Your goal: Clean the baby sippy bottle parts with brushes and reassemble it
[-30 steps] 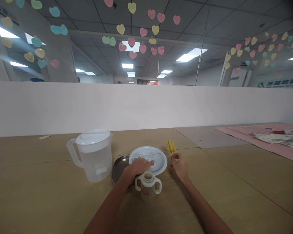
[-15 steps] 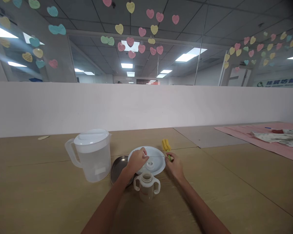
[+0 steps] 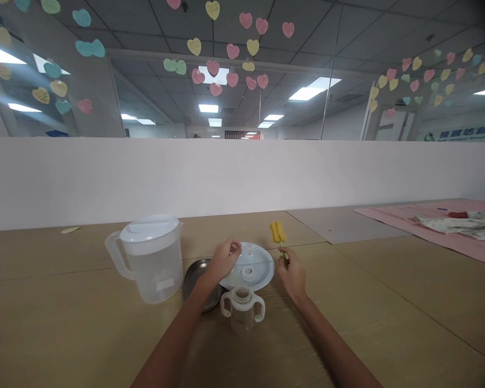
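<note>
A baby bottle [image 3: 242, 315] with two white handles and an uncapped mouth stands upright close in front of me. Behind it lies a white plate [image 3: 262, 272], bearing a white ring [image 3: 248, 274] and a small translucent piece [image 3: 247, 249]. My left hand [image 3: 224, 260] hovers over the plate's left side, fingers curled in; I cannot make out what is between them. To the right of the plate, my right hand [image 3: 293, 274] is closed around the green handle of a sponge bottle brush [image 3: 278, 231], whose yellow double head points away from me.
A lidded translucent pitcher [image 3: 156, 264] stands at the left. Partly under the plate's left edge is a dark metal dish [image 3: 194, 277]. A flat pale piece [image 3: 70, 230] lies far left. At the right, a pink cloth [image 3: 388, 218] carries crumpled fabric [image 3: 464, 223]. A white wall [image 3: 226, 178] rises behind the table.
The sponge brush has moved a little away from me, showing its thin stem above my right hand. My left hand has shifted slightly up and left; the small white piece in its fingers no longer shows.
</note>
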{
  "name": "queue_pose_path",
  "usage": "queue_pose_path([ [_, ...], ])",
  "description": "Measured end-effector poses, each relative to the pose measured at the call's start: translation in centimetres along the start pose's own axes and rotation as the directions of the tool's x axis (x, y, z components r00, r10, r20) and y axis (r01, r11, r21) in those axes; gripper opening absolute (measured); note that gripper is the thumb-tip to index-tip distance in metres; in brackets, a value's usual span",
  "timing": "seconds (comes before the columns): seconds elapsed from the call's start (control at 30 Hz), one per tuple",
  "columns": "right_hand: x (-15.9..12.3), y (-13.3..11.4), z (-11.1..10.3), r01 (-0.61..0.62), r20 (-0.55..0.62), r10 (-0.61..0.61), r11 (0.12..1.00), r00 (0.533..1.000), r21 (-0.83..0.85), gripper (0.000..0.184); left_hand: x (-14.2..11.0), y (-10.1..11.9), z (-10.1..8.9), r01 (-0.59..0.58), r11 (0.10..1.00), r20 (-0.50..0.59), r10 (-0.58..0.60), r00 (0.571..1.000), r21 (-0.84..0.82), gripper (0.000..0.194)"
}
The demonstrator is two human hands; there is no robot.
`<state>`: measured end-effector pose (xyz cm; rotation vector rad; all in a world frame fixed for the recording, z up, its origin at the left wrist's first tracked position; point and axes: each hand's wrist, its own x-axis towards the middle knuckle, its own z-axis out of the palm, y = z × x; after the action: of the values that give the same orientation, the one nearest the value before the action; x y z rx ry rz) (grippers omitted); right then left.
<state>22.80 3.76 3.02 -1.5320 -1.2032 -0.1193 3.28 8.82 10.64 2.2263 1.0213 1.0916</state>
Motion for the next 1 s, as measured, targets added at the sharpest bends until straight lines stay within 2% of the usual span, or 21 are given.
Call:
queue_pose_path([
  [0.07, -0.3, -0.6, -0.1, 0.075, -0.042, -0.076, 0.997, 0.996, -0.011, 0.039, 0.2, 0.2, 0.0, -0.001, 0.997, -0.027, -0.001, 1.0, -0.072, 0.015],
  [0.13, -0.8, -1.3, 0.0, 0.178, -0.036, -0.178, 0.984, 0.983, 0.021, 0.037, 0.3, 0.5, -0.1, -0.007, 0.99, -0.046, 0.001, 0.999, -0.142, 0.017],
  [0.27, -2.0, -2.4, 0.5, 0.355, -0.082, -0.35, 0.932, 0.933, 0.071, 0.033, 0.1, 1.6, -0.4, -0.048, 0.964, -0.089, 0.026, 0.996, -0.263, 0.018],
  [0.4, -2.5, -2.7, 0.7, 0.412, -0.141, -0.402, 0.91, 0.905, 0.045, 0.031, -0.4, 3.0, -0.8, -0.072, 0.98, -0.111, 0.052, 0.992, -0.185, 0.018],
  [0.6, -2.6, -2.7, 0.5, 0.504, -0.185, -0.495, 0.864, 0.849, 0.0, 0.026, -0.9, 4.3, -1.1, -0.004, 0.999, -0.108, -0.001, 0.994, -0.044, 0.018],
  [0.7, -2.6, -2.7, 0.5, 0.54, -0.191, -0.532, 0.842, 0.825, -0.01, 0.026, -0.8, 4.1, -0.9, 0.027, 0.995, -0.09, -0.036, 0.995, -0.101, 0.027],
  [0.77, -2.5, -2.8, 0.3, 0.543, -0.179, -0.534, 0.84, 0.826, 0.004, 0.025, -0.6, 3.7, -0.7, 0.064, 0.974, -0.085, -0.085, 0.993, -0.217, 0.031],
  [0.83, -2.5, -2.9, 0.2, 0.505, -0.187, -0.493, 0.863, 0.85, 0.023, 0.026, -0.3, 3.2, -0.5, 0.105, 0.92, -0.082, -0.146, 0.986, -0.377, 0.032],
  [0.9, -2.4, -3.1, -0.1, 0.415, -0.219, -0.395, 0.909, 0.892, 0.049, 0.028, 0.0, 2.8, -0.5, 0.129, 0.826, -0.067, -0.197, 0.978, -0.549, 0.031],
  [1.0, -2.4, -3.3, -0.2, 0.321, -0.245, -0.29, 0.942, 0.925, 0.095, 0.031, 0.2, 2.6, -0.8, 0.175, 0.563, 0.022, -0.268, 0.963, -0.808, 0.025],
])
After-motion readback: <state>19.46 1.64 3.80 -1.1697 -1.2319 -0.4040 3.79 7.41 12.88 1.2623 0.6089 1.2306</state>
